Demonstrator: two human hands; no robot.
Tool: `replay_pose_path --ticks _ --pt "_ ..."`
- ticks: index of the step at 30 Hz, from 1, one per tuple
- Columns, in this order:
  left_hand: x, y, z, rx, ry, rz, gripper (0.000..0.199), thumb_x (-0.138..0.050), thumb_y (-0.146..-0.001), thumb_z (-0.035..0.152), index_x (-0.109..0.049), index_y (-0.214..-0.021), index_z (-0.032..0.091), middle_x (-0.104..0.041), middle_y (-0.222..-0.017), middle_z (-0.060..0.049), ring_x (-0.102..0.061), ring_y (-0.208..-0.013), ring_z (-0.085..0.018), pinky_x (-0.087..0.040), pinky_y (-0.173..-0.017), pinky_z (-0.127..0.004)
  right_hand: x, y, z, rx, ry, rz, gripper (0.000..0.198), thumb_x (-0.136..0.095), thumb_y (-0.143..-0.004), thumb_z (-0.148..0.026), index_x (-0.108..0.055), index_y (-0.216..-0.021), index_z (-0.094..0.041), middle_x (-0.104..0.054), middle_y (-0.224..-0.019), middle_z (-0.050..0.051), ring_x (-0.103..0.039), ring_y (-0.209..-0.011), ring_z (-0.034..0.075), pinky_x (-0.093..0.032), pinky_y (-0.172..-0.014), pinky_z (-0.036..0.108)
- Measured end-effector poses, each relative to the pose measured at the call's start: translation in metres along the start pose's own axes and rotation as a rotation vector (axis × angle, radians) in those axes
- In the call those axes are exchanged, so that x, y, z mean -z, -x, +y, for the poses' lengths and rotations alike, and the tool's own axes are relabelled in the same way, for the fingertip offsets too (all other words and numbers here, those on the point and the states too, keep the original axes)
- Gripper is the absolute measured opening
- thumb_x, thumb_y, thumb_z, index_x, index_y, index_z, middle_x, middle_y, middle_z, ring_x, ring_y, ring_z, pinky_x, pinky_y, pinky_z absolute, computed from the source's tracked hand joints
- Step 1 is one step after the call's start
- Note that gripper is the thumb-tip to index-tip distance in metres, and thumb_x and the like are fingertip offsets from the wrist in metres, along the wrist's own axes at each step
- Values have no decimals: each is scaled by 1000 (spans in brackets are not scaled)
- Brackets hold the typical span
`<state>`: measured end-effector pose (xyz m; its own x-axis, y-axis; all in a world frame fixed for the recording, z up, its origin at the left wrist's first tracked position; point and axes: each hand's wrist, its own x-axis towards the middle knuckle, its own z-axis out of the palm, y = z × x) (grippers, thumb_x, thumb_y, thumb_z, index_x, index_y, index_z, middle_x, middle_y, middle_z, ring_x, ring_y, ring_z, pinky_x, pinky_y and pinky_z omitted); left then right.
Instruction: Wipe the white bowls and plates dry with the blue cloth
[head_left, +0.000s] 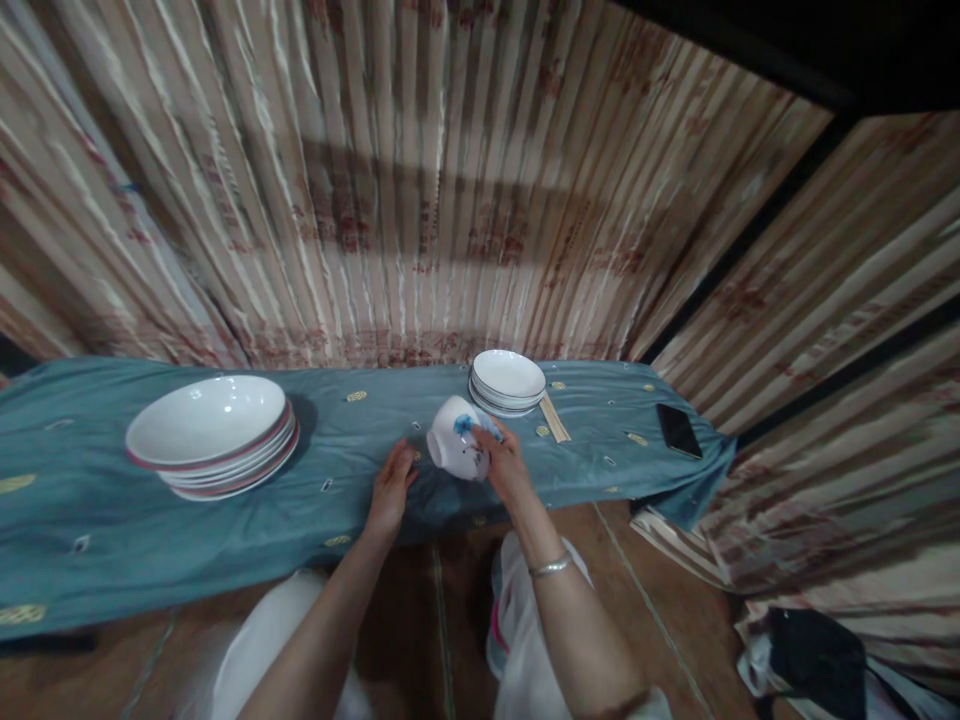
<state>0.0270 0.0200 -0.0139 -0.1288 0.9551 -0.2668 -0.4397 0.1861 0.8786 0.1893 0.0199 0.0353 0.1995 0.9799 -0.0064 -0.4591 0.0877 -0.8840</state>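
While right grip (507,462) clasps bowl (453,438), left grip (394,482) parted; plates (510,374) behind, probably chopsticks (555,420) alongside.

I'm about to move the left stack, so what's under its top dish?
More white dishes, some with reddish rims, show at their sides; they stand on the cloth. The top dish covers their insides, so anything between them can't be seen.

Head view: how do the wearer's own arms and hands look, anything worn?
The left hand and right hand are both bare and ungloved. The right arm has a silvery bangle and, farther up, a pale sleeve edge; no sleeve shows on the left arm.
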Motion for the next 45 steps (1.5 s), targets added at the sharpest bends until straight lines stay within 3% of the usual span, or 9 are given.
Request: replay_pose_path --ticks 4,12,16,20,28,36,45 --pt "0 -2 2 63 92 44 19 -55 -88 26 -65 -103 19 -67 -115 -10 -59 -116 -19 -46 -98 -33 12 -7 -2 -97 -173 15 22 -75 -64 -28 -65 -82 -19 -72 -71 -3 -65 -62 14 -53 -61 23" --pt "1 -5 4 300 224 -78 17 -56 -86 34 -61 -79 19 -69 -80 -6 -66 -76 -15 -52 -73 -26 21 -11 11 -279 -260 -34 19 -69 -71 -29 -65 -85 -18 -74 -76 1 -71 -86 22 -58 -74 33" --pt "2 -8 5 299 243 -50 4 -63 -79 25 -63 -81 21 -68 -74 -1 -65 -70 -12 -51 -68 -24 24 -16 14 -310 -250 -75 16 -68 -71 -27 -65 -84 -18 -74 -74 0 -71 -79 20 -57 -73 31" --pt "0 -4 14 274 340 -17 8 -60 -81 18 -67 -84 20 -68 -67 -1 -64 -64 -11 -52 -63 -21 27 -27 23 -333 -188 -40 16 -67 -70 -31 -64 -79 -19 -71 -67 -1 -69 -70 18 -57 -68 30" --pt "-9 5 29 248 397 -57 25 -45 -90 11 -69 -97 13 -75 -82 -6 -69 -79 -13 -55 -76 -23 22 -44 48 -169 -75 126 18 -63 -70 -38 -59 -73 -21 -70 -68 -3 -66 -74 17 -55 -74 30" --pt "-1 -1 22 138 357 -134 19 -64 -80 16 -70 -98 11 -75 -90 -9 -70 -92 -19 -53 -87 -28 23 -57 33 49 -83 262 27 -65 -71 -42 -65 -87 -20 -72 -85 0 -65 -89 18 -51 -83 31" --pt "1 -3 20 151 398 -149 17 -70 -74 13 -70 -91 10 -76 -85 -8 -71 -86 -20 -52 -89 -34 0 -39 16 183 51 115 40 -58 -82 -48 -65 -112 -22 -66 -119 2 -56 -118 19 -41 -104 37"
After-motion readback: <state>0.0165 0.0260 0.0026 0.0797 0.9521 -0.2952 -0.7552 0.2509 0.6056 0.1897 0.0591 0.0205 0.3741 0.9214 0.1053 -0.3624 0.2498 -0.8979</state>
